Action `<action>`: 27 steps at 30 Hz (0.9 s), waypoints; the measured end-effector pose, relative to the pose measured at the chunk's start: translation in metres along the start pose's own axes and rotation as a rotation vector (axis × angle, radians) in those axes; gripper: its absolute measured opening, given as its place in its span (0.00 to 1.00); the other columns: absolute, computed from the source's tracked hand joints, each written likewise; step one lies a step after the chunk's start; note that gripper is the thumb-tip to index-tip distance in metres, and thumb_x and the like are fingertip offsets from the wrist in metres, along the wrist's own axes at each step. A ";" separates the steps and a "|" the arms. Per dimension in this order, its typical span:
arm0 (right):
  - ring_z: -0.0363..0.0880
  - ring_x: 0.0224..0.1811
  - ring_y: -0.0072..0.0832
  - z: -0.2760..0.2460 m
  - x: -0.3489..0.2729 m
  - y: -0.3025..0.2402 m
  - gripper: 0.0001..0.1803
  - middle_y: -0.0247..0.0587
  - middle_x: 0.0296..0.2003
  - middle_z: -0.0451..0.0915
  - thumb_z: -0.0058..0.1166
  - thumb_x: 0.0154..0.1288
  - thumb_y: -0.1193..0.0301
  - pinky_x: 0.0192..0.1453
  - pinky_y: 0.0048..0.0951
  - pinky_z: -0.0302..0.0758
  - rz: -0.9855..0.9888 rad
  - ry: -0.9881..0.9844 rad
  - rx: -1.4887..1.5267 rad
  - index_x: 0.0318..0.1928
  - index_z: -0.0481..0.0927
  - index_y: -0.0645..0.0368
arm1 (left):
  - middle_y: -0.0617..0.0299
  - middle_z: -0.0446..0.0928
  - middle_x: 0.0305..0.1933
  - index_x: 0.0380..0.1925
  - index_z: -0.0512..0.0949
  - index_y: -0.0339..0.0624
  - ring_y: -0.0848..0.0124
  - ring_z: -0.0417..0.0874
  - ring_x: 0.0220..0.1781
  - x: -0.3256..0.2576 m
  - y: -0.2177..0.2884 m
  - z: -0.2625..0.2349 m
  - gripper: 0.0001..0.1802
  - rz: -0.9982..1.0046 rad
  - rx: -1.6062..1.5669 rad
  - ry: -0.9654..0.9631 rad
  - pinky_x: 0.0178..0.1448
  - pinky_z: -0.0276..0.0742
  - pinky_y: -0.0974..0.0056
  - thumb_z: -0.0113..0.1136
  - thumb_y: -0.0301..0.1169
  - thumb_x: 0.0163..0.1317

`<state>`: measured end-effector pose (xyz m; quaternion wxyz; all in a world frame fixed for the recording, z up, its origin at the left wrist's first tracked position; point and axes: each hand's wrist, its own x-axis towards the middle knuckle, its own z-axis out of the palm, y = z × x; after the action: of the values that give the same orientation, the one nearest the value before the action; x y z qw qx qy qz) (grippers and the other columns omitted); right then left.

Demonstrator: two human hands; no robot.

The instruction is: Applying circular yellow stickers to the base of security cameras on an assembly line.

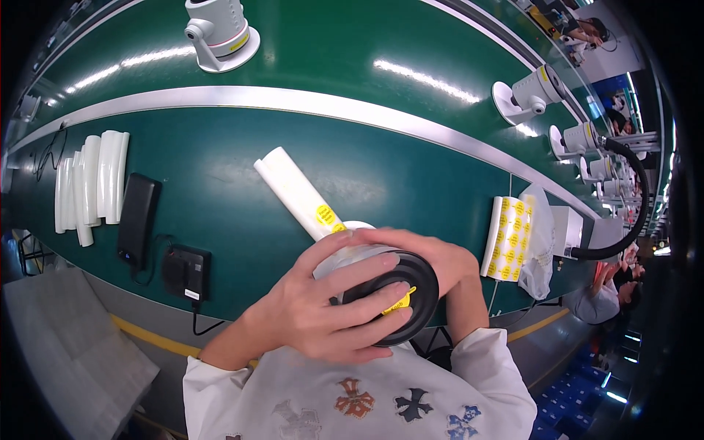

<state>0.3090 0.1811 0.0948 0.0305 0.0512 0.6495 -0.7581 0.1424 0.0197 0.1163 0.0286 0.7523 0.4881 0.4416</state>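
In front of my chest I hold a white device with a round black face (424, 304) and a yellow sticker on it. My left hand (312, 308) wraps its side, fingers stretched across the black face. Curled round its far right side is my right hand (429, 253), some of its fingers hidden behind the device. Beyond my hands, a white sleeve-like roll (293, 191) with round yellow stickers lies slantwise on the green table (220, 169). Its near end reaches my fingers; whether it touches the device I cannot tell.
Several white rolls (110, 176) lie at left, beside a black oblong case (139, 216) and a corded black box (186, 273). A yellow sticker sheet (507, 238) and a clear plastic bag (541, 249) lie at right. White stand-mounted devices (220, 33) line the far belt.
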 end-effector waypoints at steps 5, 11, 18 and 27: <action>0.71 0.61 0.38 0.002 0.011 0.004 0.43 0.49 0.60 0.70 0.73 0.41 0.70 0.64 0.36 0.67 -0.124 0.033 -0.102 0.60 0.69 0.63 | 0.58 0.72 0.57 0.45 0.80 0.53 0.54 0.70 0.62 -0.010 -0.010 -0.002 0.26 -0.037 -0.116 0.159 0.67 0.57 0.41 0.66 0.51 0.47; 0.68 0.57 0.51 0.036 0.007 -0.014 0.29 0.46 0.50 0.69 0.67 0.55 0.61 0.63 0.56 0.66 -0.489 0.452 0.484 0.55 0.68 0.45 | 0.40 0.46 0.72 0.70 0.39 0.39 0.51 0.54 0.72 -0.032 -0.028 0.017 0.58 -0.571 -0.981 0.377 0.72 0.50 0.50 0.64 0.49 0.49; 0.68 0.56 0.50 0.063 0.006 -0.050 0.30 0.47 0.45 0.72 0.50 0.64 0.47 0.64 0.56 0.63 -0.035 0.793 0.891 0.64 0.65 0.42 | 0.45 0.58 0.66 0.70 0.47 0.45 0.54 0.63 0.67 -0.016 -0.018 0.045 0.62 -0.914 -1.722 0.344 0.69 0.60 0.50 0.60 0.64 0.38; 0.70 0.47 0.51 0.073 0.004 -0.061 0.42 0.61 0.43 0.71 0.54 0.61 0.47 0.60 0.59 0.60 -0.439 0.619 0.388 0.71 0.51 0.42 | 0.52 0.65 0.59 0.68 0.54 0.45 0.60 0.72 0.57 -0.007 -0.019 0.024 0.51 -1.029 -1.881 0.194 0.58 0.72 0.55 0.54 0.61 0.48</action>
<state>0.2954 0.1188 0.1651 -0.3382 0.1418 0.4687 -0.8036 0.1442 0.0334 0.0882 0.7393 0.0946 0.2106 0.6326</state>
